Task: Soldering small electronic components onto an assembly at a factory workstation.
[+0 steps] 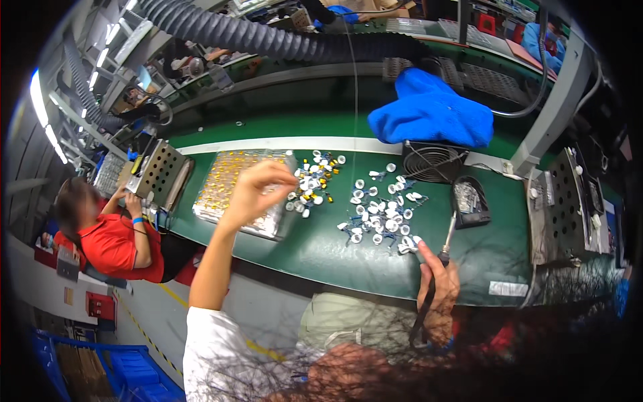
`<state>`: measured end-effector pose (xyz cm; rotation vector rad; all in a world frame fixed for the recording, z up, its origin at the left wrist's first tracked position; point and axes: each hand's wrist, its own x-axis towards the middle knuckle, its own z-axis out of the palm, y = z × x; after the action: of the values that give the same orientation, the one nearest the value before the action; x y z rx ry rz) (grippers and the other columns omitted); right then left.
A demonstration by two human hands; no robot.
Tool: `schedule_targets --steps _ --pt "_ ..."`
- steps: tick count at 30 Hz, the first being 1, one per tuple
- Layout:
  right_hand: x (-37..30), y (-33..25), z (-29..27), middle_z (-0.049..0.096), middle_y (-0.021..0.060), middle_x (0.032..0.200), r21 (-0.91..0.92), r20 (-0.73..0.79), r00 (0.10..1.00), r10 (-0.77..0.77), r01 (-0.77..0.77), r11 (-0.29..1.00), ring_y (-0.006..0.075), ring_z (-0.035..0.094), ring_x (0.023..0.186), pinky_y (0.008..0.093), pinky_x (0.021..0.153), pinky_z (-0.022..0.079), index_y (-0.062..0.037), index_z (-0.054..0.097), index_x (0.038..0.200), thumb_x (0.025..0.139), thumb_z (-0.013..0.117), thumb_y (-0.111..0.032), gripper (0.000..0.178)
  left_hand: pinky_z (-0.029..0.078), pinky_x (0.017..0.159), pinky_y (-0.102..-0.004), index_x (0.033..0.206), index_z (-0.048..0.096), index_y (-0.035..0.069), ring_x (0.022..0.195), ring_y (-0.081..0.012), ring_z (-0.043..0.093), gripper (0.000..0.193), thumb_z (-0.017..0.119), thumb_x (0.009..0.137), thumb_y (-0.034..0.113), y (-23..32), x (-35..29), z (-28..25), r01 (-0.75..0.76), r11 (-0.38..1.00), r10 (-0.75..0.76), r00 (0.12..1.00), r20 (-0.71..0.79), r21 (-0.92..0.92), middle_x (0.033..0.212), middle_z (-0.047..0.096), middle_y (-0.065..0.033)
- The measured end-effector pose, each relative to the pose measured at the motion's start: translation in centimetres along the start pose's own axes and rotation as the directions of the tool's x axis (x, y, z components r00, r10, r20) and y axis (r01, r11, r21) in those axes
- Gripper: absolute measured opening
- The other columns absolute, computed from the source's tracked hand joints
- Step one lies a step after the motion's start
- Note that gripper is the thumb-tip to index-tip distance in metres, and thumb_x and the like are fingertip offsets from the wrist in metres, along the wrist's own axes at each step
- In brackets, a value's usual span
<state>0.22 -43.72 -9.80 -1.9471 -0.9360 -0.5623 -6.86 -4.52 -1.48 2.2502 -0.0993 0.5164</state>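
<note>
My left hand [258, 191] is raised over the right part of a clear tray [268, 233] with rows of small yellow-topped parts. Its thumb and fingertips are pinched together; whatever they may hold is too small to make out. Near the table's front edge, my right hand [439, 288] grips a soldering iron [445, 254], its metal shaft pointing up toward a black holder [477, 216] and its dark cable trailing down. Beside that hand's fingertips lies a pile of white round parts with dark wires [382, 218]. Between tray and pile sit white and yellow pieces [311, 181].
A black fan [434, 162] stands at the back, a blue cloth [432, 114] draped over it. To the right is a perforated metal box [562, 208]. A person in red [124, 241] works at the left. A grey duct hose [268, 37] crosses overhead.
</note>
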Motion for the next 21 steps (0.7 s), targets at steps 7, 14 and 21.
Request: schedule_targets --steps 7,14,21 --pt "-2.3 0.9 -1.4 0.075 0.0164 0.087 0.260 -0.101 0.995 0.021 0.006 0.965 0.0201 0.064 0.064 0.0341 0.061 0.053 0.0069 0.056 0.137 0.102 0.068 -0.028 0.051 0.055 0.089 -0.0310 0.105 0.076 -0.003 0.102 -0.0199 0.067 0.015 0.070 0.092 -0.007 6.2 4.4 12.3 0.044 0.900 0.099 0.948 0.301 -0.434 0.112 0.070 -0.0118" --pt "-4.1 1.6 -2.5 0.067 0.0119 0.074 0.193 -0.186 0.979 0.086 -0.049 0.980 0.0242 0.064 0.059 0.0322 0.052 0.047 0.0085 0.070 0.112 0.092 0.077 -0.016 0.033 0.057 0.090 -0.0295 0.112 0.072 -0.004 0.105 -0.0182 0.069 0.017 0.071 0.096 -0.001 5.6 4.0 17.9 0.201 0.889 -0.028 0.920 0.390 -0.411 0.113 0.071 -0.0129" --pt "-3.2 1.5 -3.3 0.069 0.0127 0.074 0.087 -0.092 0.995 0.036 -0.028 0.996 0.0264 0.066 0.059 0.0336 0.056 0.052 0.0052 0.069 0.109 0.088 0.079 -0.013 0.030 0.059 0.085 -0.0285 0.107 0.074 -0.003 0.095 -0.0179 0.072 0.015 0.072 0.092 -0.004 6.3 3.3 18.1 0.117 0.943 0.013 0.922 0.387 -0.311 0.108 0.074 -0.0125"
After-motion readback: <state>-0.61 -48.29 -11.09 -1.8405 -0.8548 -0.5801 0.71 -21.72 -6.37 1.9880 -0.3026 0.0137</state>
